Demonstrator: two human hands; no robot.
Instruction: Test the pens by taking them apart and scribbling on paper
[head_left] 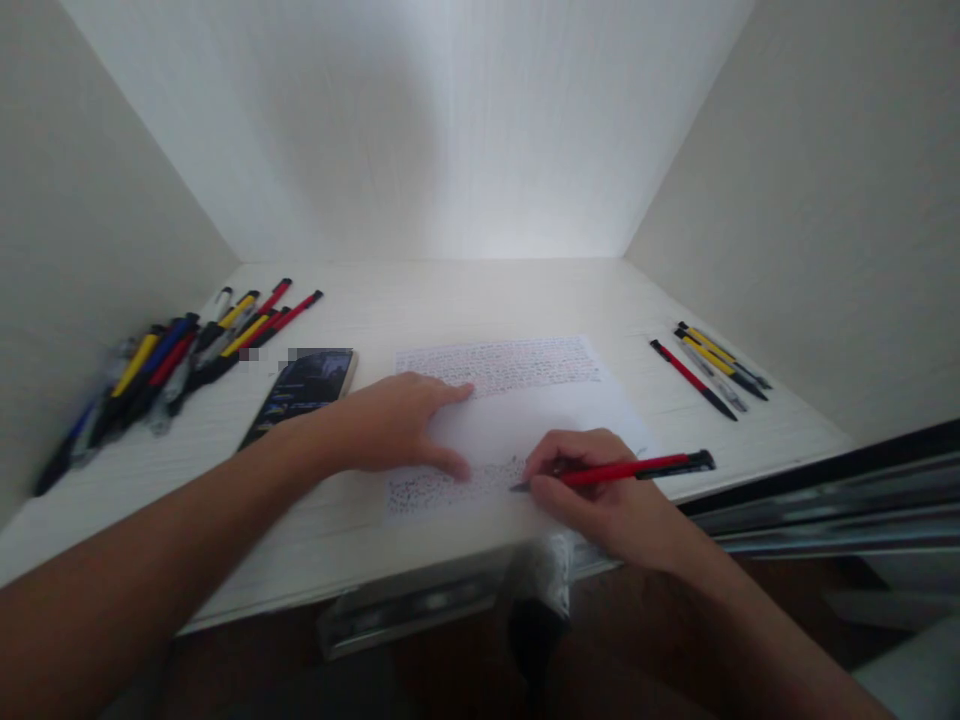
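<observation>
Left forearm [195,535]; red, black-ended pen [630,468]; paper [525,410] part-covered in handwriting.

Looks like we're at a little writing nook, home or office we can't tell: white desktop [465,300] boxed in by pale walls [795,200], handwritten sheet [525,415], loose pens [694,380], plus a phone [304,392].

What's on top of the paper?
Left hand, right hand holding a red pen, and handwriting near the top and bottom. Paper beneath the hands can't be seen.
</observation>
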